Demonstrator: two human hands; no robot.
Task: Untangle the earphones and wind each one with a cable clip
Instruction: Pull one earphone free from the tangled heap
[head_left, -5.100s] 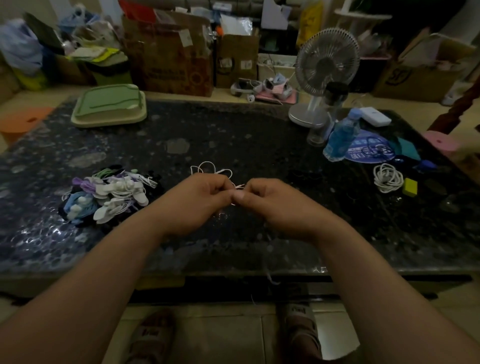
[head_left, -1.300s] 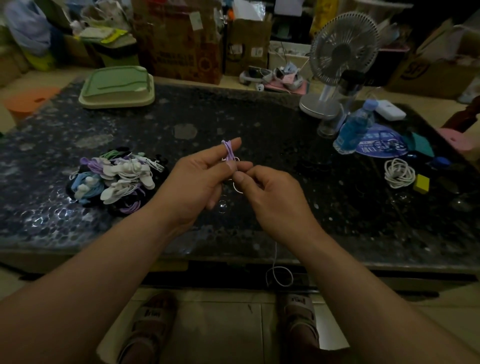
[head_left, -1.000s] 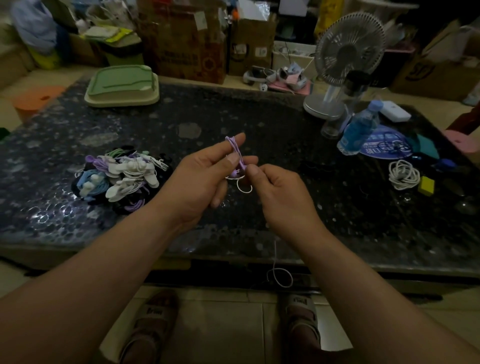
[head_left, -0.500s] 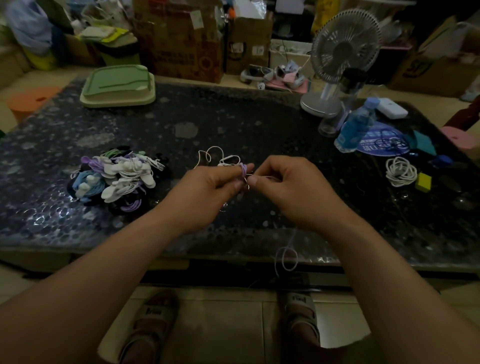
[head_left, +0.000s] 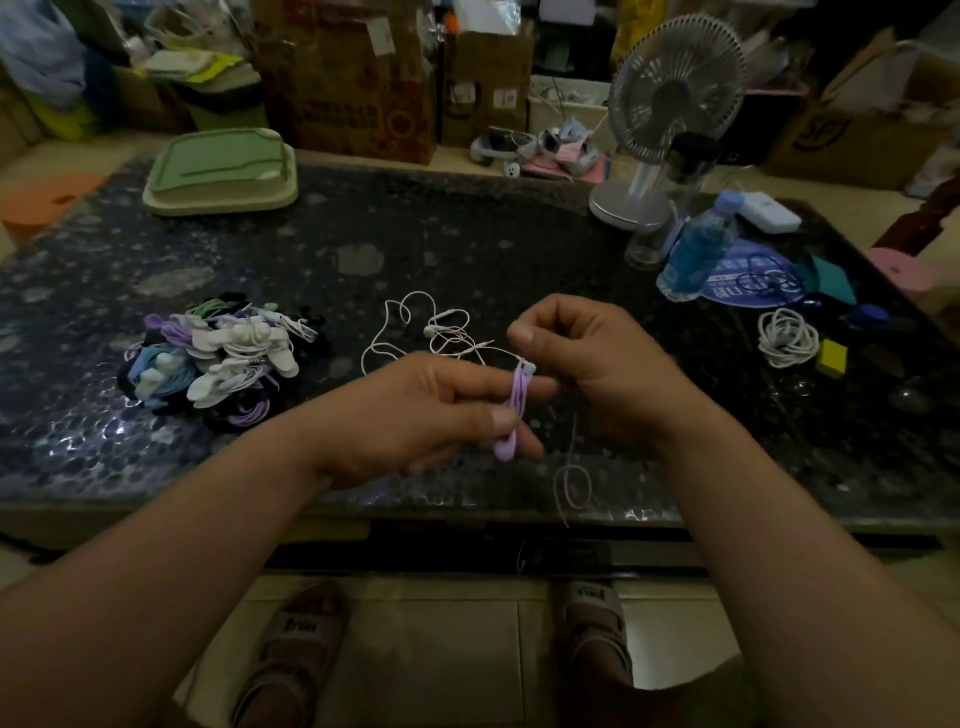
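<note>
My left hand (head_left: 436, 410) holds a purple cable clip (head_left: 514, 415) between thumb and fingers, just above the table's near edge. A white earphone cable (head_left: 441, 332) runs from the clip's top out onto the dark table in loose loops, with its earbuds lying there. My right hand (head_left: 592, 364) is beside the clip with curled fingers, pinching the thin cable; a loop of it (head_left: 571, 483) hangs down past the table edge. A pile of wound earphones with white, purple and blue clips (head_left: 218, 358) lies to the left.
A coiled white cable (head_left: 787, 338) and a yellow block (head_left: 831, 358) lie at the right. A blue bottle (head_left: 698, 254), a clear bottle and a desk fan (head_left: 670, 104) stand at the back right, a green lidded tray (head_left: 221, 174) at the back left. Boxes crowd the floor beyond.
My hands have parted a little. The purple clip now stands out lengthwise in my left hand, and my right hand has drawn the cable up and to the right.
</note>
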